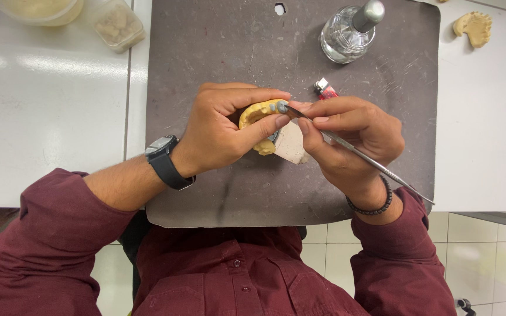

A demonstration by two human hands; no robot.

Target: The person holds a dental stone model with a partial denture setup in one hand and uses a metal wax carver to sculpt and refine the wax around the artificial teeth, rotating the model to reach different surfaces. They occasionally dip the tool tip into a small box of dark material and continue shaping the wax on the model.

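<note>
Cast (259, 117) clamped in left hand (224, 131) above grey mat (206, 58). Right hand (349, 137) pinches probe (358, 153); its tip meets the cast's right end, shaft slanting away lower right.

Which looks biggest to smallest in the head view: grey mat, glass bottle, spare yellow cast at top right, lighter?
1. Grey mat
2. Glass bottle
3. Spare yellow cast, close to the bottle, so unsure
4. Lighter, partly hidden behind the right hand
</note>
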